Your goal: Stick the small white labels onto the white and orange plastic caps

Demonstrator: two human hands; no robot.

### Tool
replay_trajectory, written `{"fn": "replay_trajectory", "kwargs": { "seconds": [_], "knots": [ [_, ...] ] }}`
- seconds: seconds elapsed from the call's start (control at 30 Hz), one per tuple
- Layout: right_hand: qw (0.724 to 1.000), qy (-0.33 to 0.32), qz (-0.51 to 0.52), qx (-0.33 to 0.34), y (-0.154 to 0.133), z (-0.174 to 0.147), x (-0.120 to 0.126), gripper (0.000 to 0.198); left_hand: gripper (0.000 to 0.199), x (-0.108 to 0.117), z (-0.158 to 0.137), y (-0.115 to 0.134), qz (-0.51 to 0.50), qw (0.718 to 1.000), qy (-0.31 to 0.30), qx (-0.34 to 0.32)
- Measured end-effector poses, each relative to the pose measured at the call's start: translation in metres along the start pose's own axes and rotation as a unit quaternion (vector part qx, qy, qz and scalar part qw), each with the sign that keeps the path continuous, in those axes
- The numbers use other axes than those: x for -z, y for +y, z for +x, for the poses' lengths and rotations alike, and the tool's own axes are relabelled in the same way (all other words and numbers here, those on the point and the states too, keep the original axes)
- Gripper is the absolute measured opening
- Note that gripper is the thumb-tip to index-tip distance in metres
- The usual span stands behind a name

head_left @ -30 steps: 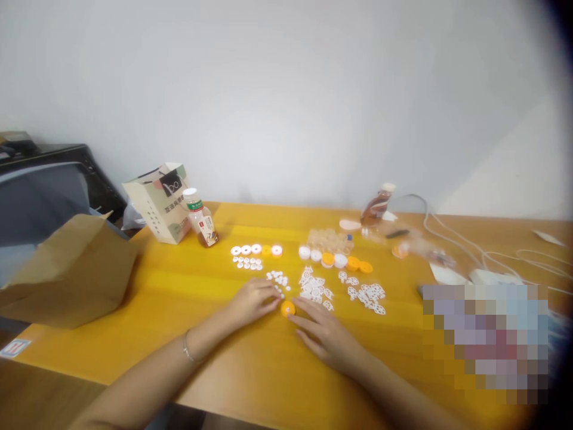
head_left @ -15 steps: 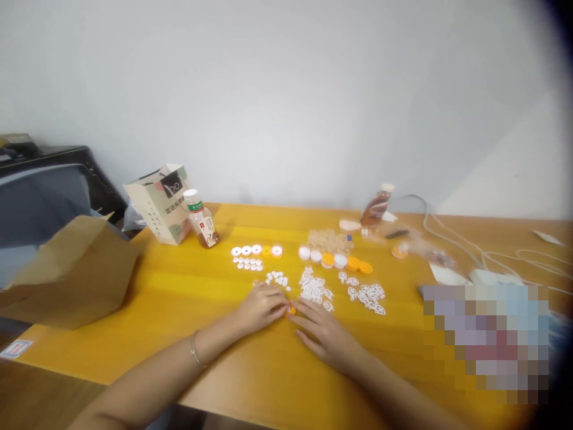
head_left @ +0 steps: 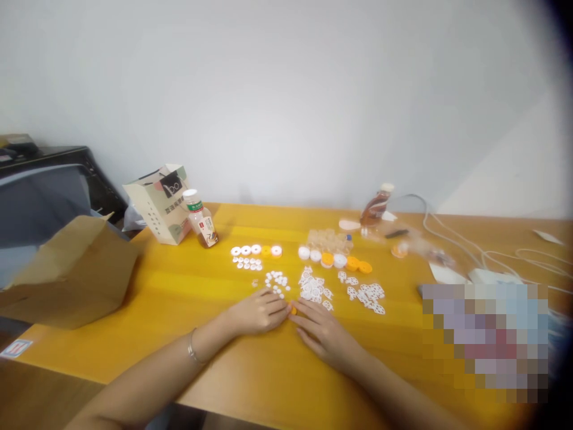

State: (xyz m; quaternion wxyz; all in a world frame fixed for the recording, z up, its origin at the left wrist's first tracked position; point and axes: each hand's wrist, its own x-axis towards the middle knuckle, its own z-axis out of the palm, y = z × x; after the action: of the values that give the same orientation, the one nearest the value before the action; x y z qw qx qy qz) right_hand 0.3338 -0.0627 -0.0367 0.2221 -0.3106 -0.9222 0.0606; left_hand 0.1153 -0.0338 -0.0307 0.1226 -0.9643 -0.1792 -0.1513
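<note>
My left hand and my right hand meet low over the table, fingertips around a small orange round piece. The fingers of the left hand are bent and pressed together against its left side. On the other side, the right hand's index finger and thumb close on it, while its other fingers stretch out loosely. Much of the piece is hidden by the fingers. Just beyond lie small white round pieces and a heap of white openwork plastic pieces.
White and orange rings stand in a row above small white discs. Farther right are round white and orange pieces, clear plastic pieces and more openwork pieces. Bottles, a paper bag, a cardboard box and cables stand around.
My left hand has shifted slightly down and toward me, uncovering more small white pieces behind it. My right hand stays nearly in place at the orange piece.
</note>
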Motion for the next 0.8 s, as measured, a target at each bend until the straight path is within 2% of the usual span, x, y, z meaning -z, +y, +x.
{"fn": "replay_trajectory", "kwargs": {
  "seconds": [0.2,0.3,0.47,0.6,0.8],
  "knots": [
    [1.0,0.004,-0.004,0.004,0.0024,-0.0009,-0.002,0.033,0.023,-0.0045,-0.0032,0.0023,-0.093,0.992,0.056,0.065],
    [1.0,-0.004,-0.002,-0.001,0.0026,-0.0015,-0.0018,0.035,0.023,-0.0059,-0.0057,0.0027,-0.124,0.987,0.056,0.085],
    [0.999,-0.023,0.002,-0.025,0.0008,-0.0031,-0.0024,0.034,0.022,-0.0081,-0.0067,0.0033,-0.112,0.989,0.05,0.084],
    [0.999,-0.007,0.013,-0.049,0.0005,-0.0046,-0.0043,0.04,0.023,-0.0096,-0.0061,0.0036,-0.107,0.989,0.048,0.088],
    [0.999,0.005,0.02,-0.049,0.0006,-0.0046,-0.005,0.041,0.024,-0.0102,-0.0067,0.0048,-0.094,0.991,0.053,0.083]
  ]
}}
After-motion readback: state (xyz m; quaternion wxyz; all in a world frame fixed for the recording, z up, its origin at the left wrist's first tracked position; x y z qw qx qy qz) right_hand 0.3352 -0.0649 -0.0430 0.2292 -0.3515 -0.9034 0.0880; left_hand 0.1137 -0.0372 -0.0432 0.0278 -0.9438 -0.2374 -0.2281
